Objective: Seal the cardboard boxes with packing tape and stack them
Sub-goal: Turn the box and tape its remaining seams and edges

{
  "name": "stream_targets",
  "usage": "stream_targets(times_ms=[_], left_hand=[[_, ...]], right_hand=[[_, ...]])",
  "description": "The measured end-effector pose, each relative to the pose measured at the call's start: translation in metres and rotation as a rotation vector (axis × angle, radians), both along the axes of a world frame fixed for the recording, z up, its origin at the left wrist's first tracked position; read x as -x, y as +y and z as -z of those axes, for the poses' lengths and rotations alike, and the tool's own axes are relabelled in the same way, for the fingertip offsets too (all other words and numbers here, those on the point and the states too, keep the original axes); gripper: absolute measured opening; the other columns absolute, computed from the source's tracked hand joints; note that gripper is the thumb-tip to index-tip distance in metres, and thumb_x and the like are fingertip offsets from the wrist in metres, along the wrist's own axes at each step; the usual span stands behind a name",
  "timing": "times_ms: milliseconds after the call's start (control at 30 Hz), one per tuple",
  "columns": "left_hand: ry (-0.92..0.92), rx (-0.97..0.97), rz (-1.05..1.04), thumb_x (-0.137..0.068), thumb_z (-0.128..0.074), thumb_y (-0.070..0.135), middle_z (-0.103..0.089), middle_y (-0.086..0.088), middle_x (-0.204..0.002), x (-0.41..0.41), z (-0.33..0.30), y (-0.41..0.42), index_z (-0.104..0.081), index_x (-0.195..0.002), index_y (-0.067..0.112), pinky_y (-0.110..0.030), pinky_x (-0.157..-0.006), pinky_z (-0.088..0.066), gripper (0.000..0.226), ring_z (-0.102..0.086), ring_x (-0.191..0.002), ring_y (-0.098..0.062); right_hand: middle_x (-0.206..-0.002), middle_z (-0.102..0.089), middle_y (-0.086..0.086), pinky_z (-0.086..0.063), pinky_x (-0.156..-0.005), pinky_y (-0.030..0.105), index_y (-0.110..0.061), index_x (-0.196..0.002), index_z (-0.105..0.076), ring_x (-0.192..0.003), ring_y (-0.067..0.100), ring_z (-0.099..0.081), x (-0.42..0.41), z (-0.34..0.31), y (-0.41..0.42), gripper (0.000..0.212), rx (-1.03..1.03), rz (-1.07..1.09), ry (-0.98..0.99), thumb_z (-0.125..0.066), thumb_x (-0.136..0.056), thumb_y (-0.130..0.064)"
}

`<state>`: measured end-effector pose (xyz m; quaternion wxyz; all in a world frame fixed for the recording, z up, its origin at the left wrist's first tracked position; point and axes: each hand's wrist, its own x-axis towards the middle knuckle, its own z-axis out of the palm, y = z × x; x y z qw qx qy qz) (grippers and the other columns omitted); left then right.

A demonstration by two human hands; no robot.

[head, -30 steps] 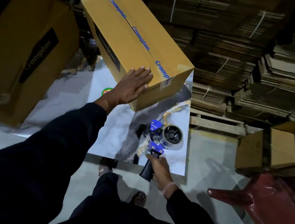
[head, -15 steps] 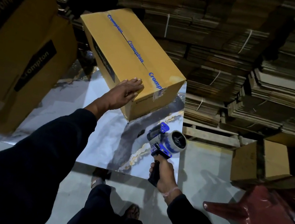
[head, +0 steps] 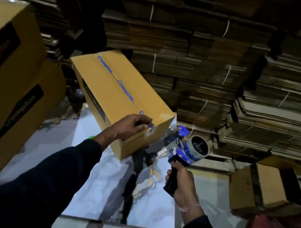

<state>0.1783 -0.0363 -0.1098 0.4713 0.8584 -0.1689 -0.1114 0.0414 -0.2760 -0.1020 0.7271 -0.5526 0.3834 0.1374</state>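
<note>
From the head camera, the job looked partly done. A strip of printed packing tape already ran along the top seam of the cardboard box (head: 122, 98) under the left hand (head: 130, 127), so the long seam seemed closed. What remained, as a judgement, was pressing the loose tape end down over the near edge, and then stacking the box. Two taller boxes of the same kind (head: 7, 93) stood one on the other well to the left of the left arm, and looked like the stack it belonged on.

The left hand lay on the box's near top corner, fingers curled and pinching or pressing the crinkled clear tape end (head: 149, 131) where it folded over the edge; which of the two could not be told. The right hand (head: 184, 184) was wrapped tightly round the black handle of the blue tape dispenser (head: 185, 147), held off the table, just right of the box corner, with its roll facing away.

The box was long, tan and clean-edged, lying skewed on the marbled tabletop (head: 97, 183), with a dark label on its side. An open box (head: 263, 185) sat beyond the right hand.
</note>
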Motion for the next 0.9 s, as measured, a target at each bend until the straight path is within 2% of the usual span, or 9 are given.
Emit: stream_targets(times_ms=[133, 267, 367, 467, 567, 633, 733, 833, 900], left_hand=[[-0.012, -0.015, 0.096, -0.107, -0.057, 0.015, -0.055, 0.002, -0.151, -0.036, -0.010, -0.022, -0.053, -0.150, 0.014, -0.023, -0.109, -0.043, 0.044, -0.051, -0.138, -0.010], [-0.092, -0.177, 0.166, -0.107, -0.056, 0.020, -0.035, -0.002, -0.166, -0.074, 0.003, -0.026, -0.044, -0.156, 0.022, -0.038, -0.124, -0.030, 0.051, -0.024, -0.156, -0.016], [-0.140, -0.233, 0.234, -0.108, -0.053, 0.026, -0.026, -0.002, -0.170, -0.094, 0.015, -0.022, -0.036, -0.160, 0.021, -0.042, -0.128, -0.020, 0.055, -0.011, -0.159, -0.016], [-0.179, -0.238, 0.278, -0.109, -0.053, 0.024, -0.027, -0.005, -0.169, -0.107, 0.019, -0.026, -0.035, -0.160, 0.019, -0.039, -0.129, -0.017, 0.055, -0.013, -0.159, -0.020], [-0.191, -0.184, 0.282, -0.108, -0.054, 0.023, -0.034, -0.004, -0.166, -0.116, 0.018, -0.035, -0.038, -0.159, 0.020, -0.037, -0.128, -0.017, 0.054, -0.019, -0.157, -0.019], [-0.204, -0.157, 0.284, -0.108, -0.054, 0.022, -0.035, -0.003, -0.165, -0.121, 0.017, -0.041, -0.038, -0.159, 0.019, -0.031, -0.126, -0.017, 0.053, -0.021, -0.156, -0.019], [-0.193, -0.146, 0.281, -0.108, -0.055, 0.022, -0.034, -0.004, -0.166, -0.129, 0.015, -0.049, -0.038, -0.160, 0.020, -0.024, -0.117, -0.018, 0.055, -0.024, -0.155, -0.020], [-0.167, -0.169, 0.294, -0.106, -0.057, 0.022, -0.032, -0.005, -0.167, -0.136, 0.017, -0.053, -0.037, -0.160, 0.024, -0.029, -0.120, -0.022, 0.057, -0.027, -0.154, -0.021], [-0.164, -0.186, 0.305, -0.106, -0.058, 0.022, -0.031, -0.004, -0.168, -0.138, 0.018, -0.054, -0.036, -0.161, 0.027, -0.031, -0.121, -0.021, 0.059, -0.025, -0.155, -0.021]], right_hand=[[-0.064, -0.052, 0.007, -0.036, -0.051, 0.026, -0.009, -0.093, -0.059, -0.053, 0.022, -0.046, -0.036, -0.005, 0.011, 0.005, 0.045, 0.098, -0.006, -0.063, -0.095, -0.010], [-0.064, -0.052, 0.009, -0.039, -0.047, 0.025, -0.004, -0.096, -0.059, -0.052, 0.022, -0.047, -0.072, -0.002, 0.020, 0.001, 0.091, 0.245, -0.042, -0.060, -0.094, -0.004], [-0.063, -0.052, 0.009, -0.040, -0.041, 0.025, -0.005, -0.092, -0.059, -0.050, 0.021, -0.047, -0.094, 0.003, 0.023, 0.005, 0.110, 0.343, -0.047, -0.057, -0.093, -0.001], [-0.059, -0.053, 0.009, -0.040, -0.043, 0.027, -0.004, -0.081, -0.060, -0.048, 0.023, -0.047, -0.106, 0.006, 0.027, 0.010, 0.166, 0.399, -0.039, -0.057, -0.090, -0.001], [-0.056, -0.058, 0.009, -0.044, -0.059, 0.036, -0.005, -0.073, -0.065, -0.052, 0.026, -0.051, -0.110, 0.009, 0.036, 0.012, 0.253, 0.409, -0.036, -0.060, -0.071, -0.016], [-0.055, -0.061, 0.008, -0.045, -0.066, 0.039, -0.008, -0.069, -0.065, -0.056, 0.028, -0.055, -0.109, 0.011, 0.042, 0.015, 0.286, 0.388, -0.025, -0.058, -0.069, -0.021], [-0.062, -0.065, 0.010, -0.049, -0.066, 0.040, -0.005, -0.074, -0.067, -0.062, 0.029, -0.059, -0.109, 0.015, 0.049, 0.015, 0.336, 0.365, 0.005, -0.062, -0.083, -0.015], [-0.060, -0.065, 0.010, -0.051, -0.061, 0.044, -0.008, -0.067, -0.066, -0.061, 0.030, -0.059, -0.111, 0.028, 0.055, 0.016, 0.329, 0.358, 0.019, -0.062, -0.076, -0.021], [-0.067, -0.065, 0.012, -0.050, -0.060, 0.040, -0.008, -0.071, -0.066, -0.062, 0.030, -0.059, -0.113, 0.032, 0.059, 0.016, 0.326, 0.334, 0.047, -0.060, -0.074, -0.022]])
